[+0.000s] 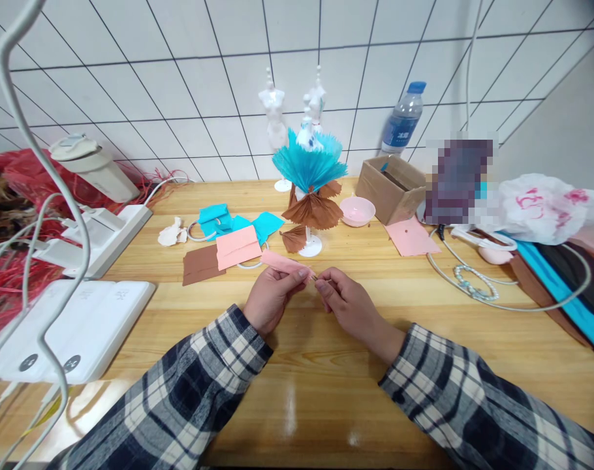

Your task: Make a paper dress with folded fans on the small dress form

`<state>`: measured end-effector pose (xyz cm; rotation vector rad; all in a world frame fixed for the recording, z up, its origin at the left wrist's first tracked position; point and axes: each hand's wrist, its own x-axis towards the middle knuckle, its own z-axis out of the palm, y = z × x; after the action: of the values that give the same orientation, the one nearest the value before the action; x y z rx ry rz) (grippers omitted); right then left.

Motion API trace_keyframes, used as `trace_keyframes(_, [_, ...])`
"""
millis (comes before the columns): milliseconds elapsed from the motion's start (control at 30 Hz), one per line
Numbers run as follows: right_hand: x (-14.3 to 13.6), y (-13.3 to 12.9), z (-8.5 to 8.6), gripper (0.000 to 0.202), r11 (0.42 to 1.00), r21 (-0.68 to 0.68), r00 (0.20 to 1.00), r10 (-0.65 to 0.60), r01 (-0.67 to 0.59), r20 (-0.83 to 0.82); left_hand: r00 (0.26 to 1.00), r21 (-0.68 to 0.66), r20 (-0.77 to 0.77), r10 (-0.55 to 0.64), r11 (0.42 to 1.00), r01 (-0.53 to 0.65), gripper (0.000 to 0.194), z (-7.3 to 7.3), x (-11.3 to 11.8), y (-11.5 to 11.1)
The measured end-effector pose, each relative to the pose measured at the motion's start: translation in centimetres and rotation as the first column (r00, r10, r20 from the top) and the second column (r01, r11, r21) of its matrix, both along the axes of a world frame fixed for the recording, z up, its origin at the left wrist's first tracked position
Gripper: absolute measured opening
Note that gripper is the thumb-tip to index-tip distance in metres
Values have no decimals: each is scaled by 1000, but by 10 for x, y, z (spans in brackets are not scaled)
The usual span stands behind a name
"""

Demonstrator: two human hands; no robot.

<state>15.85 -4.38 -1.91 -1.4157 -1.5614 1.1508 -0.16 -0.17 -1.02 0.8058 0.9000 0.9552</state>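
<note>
Pink strip [283, 262], held above table [301, 378] before dressed form [309, 166] | long axis: left to right, dipping slightly rightward, right end toward right hand [348, 303] | left hand [272, 297]: gripping strip | right hand: fingertips pinching gold-toned piece [313, 278], too small to identify.

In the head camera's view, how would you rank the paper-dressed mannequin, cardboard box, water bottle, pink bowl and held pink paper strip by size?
1. Paper-dressed mannequin
2. Cardboard box
3. Water bottle
4. Pink bowl and held pink paper strip: too alike to rank, as the left hand partly covers the strip.
</note>
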Motion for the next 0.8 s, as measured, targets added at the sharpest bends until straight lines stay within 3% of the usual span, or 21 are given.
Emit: trace_keyframes(800, [-1, 0, 0, 30, 999, -36, 998, -24, 22, -65, 1000, 5, -20, -20, 1000, 20, 19, -2, 0, 0])
